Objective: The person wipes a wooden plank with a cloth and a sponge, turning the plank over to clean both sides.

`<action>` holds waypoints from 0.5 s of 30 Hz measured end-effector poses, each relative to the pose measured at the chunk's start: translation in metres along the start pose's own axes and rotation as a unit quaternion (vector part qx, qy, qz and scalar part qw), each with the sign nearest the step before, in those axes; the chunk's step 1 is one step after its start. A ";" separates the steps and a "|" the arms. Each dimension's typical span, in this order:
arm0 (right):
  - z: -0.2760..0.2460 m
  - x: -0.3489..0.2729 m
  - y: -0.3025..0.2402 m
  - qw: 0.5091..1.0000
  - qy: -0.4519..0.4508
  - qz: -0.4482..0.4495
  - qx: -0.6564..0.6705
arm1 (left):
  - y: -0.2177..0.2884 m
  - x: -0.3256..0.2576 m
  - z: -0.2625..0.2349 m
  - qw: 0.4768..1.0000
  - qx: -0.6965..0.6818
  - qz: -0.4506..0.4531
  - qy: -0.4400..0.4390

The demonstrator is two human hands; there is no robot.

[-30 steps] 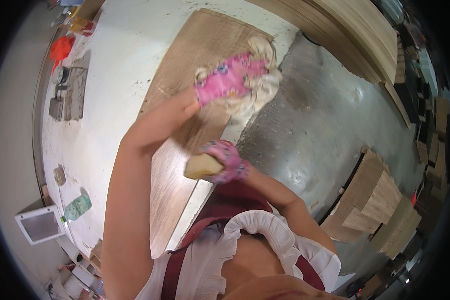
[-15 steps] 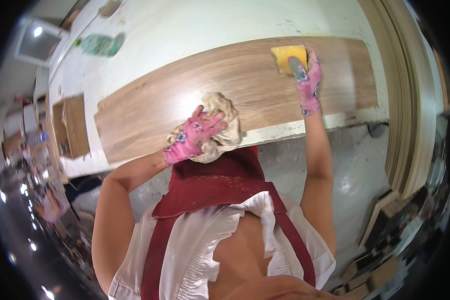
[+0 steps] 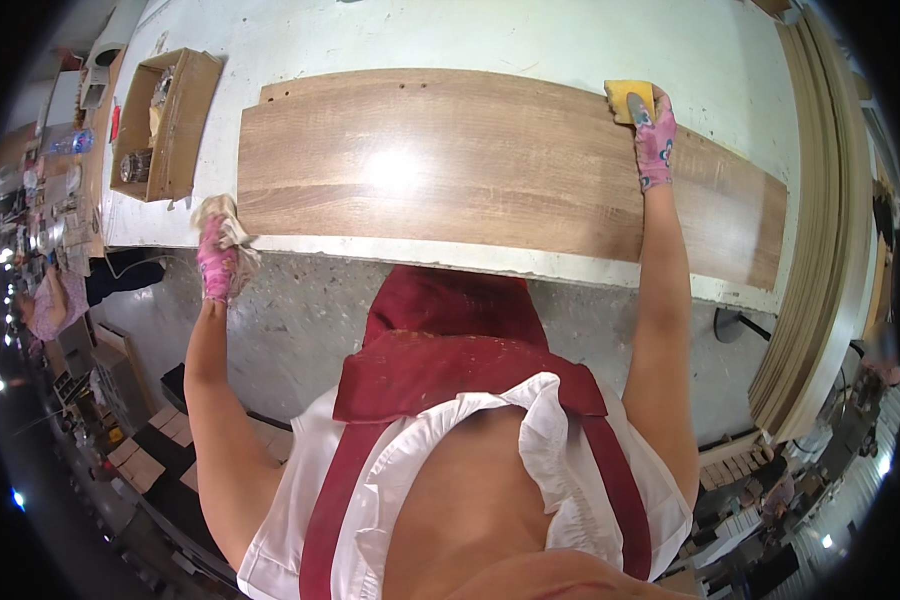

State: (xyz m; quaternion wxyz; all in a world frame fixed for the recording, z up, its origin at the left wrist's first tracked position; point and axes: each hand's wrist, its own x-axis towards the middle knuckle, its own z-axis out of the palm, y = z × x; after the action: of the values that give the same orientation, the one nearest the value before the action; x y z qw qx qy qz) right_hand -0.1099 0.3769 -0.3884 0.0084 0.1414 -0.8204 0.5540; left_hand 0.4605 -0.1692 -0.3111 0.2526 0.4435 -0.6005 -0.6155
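Observation:
My left hand, in a pink patterned glove, is closed on a crumpled beige cloth. It is at the table's front edge, just left of the near left corner of a wood-grain board. In my right hand, gloved alike, a yellow sponge is pinched between thumb and fingers. That hand is over the far right part of the board. A second wood-grain board shows past the first at the right and along its far edge, where small holes are visible.
The boards lie on a white worktable with a worn front edge. An open cardboard box with items inside stands at the far left. Long panels are stacked along the right side. A person is beyond the table at left.
My left hand has swept left with the cloth, from the near edge of the board to beyond its left end. My right hand still holds the sponge, now near the far edge. The view has shifted.

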 end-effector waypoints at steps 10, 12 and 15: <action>-0.008 -0.015 -0.011 0.995 0.065 0.040 -0.066 | -0.069 -0.181 0.148 0.895 0.248 -0.064 -0.366; -0.003 -0.025 -0.013 0.992 0.067 0.104 -0.038 | -0.098 -0.194 0.166 0.881 0.271 -0.095 -0.376; -0.007 -0.064 -0.053 0.982 0.042 0.146 -0.112 | -0.123 -0.195 0.173 0.871 0.302 -0.114 -0.370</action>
State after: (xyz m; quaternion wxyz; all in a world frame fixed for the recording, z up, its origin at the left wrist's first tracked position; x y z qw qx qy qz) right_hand -0.0368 0.3793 -0.3487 -0.0223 -0.0052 -0.8880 0.4593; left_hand 0.4343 0.1030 -0.4023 -0.2061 0.3029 -0.7521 -0.5478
